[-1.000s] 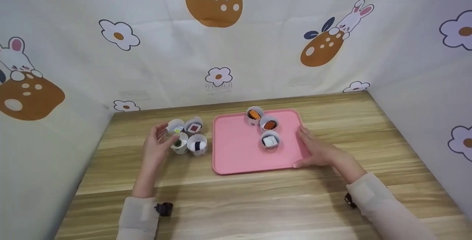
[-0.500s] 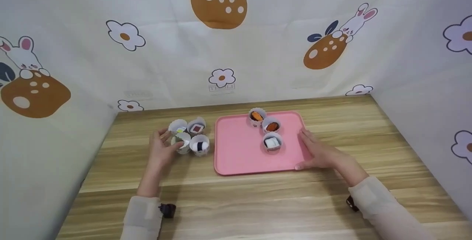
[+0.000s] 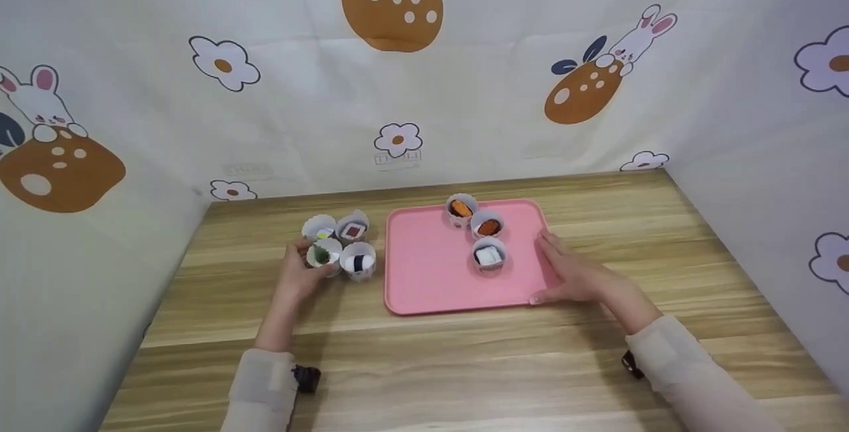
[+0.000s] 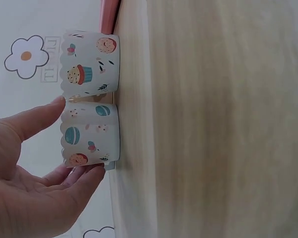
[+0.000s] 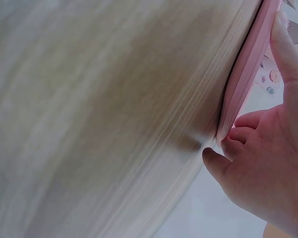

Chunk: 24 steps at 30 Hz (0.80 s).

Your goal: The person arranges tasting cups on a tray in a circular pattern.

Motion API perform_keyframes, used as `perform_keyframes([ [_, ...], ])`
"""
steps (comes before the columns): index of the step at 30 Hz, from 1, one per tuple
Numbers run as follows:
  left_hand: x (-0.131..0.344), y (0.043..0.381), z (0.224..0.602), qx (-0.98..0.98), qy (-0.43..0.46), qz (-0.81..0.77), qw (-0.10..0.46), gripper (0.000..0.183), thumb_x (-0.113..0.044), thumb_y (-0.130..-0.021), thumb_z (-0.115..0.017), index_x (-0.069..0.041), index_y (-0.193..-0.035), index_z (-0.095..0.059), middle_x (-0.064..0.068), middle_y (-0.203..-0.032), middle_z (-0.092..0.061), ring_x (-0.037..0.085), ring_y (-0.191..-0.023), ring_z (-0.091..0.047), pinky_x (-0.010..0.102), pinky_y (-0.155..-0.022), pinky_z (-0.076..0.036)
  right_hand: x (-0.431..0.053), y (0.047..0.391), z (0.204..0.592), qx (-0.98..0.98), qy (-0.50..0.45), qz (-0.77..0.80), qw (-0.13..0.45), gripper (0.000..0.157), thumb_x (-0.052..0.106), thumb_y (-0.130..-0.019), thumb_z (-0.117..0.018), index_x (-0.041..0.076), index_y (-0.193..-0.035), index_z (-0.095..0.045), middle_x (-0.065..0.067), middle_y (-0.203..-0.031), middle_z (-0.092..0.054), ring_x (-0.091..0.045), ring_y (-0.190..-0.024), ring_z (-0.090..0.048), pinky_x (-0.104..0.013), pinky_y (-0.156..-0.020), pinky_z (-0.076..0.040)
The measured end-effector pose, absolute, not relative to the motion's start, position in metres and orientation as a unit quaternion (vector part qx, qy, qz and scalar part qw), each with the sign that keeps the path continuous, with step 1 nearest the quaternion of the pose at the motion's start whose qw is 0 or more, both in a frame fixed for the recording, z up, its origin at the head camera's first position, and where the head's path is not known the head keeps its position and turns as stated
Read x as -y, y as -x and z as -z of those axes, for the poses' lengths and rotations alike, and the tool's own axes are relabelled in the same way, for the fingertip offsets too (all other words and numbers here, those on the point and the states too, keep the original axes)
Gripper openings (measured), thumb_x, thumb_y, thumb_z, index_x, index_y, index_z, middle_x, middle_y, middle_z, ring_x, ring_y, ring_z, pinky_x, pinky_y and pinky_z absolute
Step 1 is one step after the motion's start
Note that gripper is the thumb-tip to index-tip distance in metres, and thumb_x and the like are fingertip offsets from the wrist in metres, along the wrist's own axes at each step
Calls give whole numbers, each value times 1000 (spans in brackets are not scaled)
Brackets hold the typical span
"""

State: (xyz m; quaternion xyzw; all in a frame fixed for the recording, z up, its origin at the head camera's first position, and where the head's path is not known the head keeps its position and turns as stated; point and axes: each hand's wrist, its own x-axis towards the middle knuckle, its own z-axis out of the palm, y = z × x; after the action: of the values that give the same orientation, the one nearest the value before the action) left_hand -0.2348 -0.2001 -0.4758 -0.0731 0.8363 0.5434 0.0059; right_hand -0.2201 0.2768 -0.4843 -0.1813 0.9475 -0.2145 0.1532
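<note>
My left hand grips a paper baking cup with a scalloped rim, thumb on one side and fingers on the other. A small green-topped sushi piece lies inside it. Close around stand more cups: one with a dark-banded white piece, one with a dark red square centre, and one with a yellow-marked piece. My right hand holds the right side of a pink tray, thumb at the near edge and fingers along the right rim.
On the tray stand three similar cups, holding an orange-topped sushi piece, a red-orange one and a white one. Behind the wooden table hangs a patterned curtain, which also runs along both sides.
My left hand has moved slightly right and closed round the cup with the green-topped piece. My right hand stays at the tray's edge. The head view shifted a little.
</note>
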Motion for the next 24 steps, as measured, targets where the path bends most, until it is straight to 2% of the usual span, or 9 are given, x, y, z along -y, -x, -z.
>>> perform_keyframes([
  [10, 197, 237, 479, -860, 73, -505, -12, 68, 2, -80, -73, 15, -135, -35, 40, -141, -43, 49, -135, -41, 53, -120, -29, -276, 221, 484, -946, 188, 220, 148, 121, 57, -78, -77, -7, -156, -11, -28, -165, -5, -46, -152, -9, -59, -123, -19],
  [16, 199, 237, 479, -876, 82, -476, -5, 64, -3, -82, -72, 11, -136, -40, 36, -147, -41, 47, -139, -39, 53, -121, -28, -275, 223, 484, -946, 181, 221, 153, 122, 58, -78, -77, -5, -157, -9, -26, -166, -2, -44, -153, -7, -57, -124, -16],
  [24, 203, 236, 476, -877, 73, -474, -12, 56, -3, -86, -69, 11, -134, -42, 36, -143, -44, 47, -137, -40, 53, -120, -29, -276, 220, 483, -947, 175, 222, 156, 122, 59, -78, -77, -5, -157, -8, -25, -166, -1, -45, -153, -7, -58, -124, -16],
])
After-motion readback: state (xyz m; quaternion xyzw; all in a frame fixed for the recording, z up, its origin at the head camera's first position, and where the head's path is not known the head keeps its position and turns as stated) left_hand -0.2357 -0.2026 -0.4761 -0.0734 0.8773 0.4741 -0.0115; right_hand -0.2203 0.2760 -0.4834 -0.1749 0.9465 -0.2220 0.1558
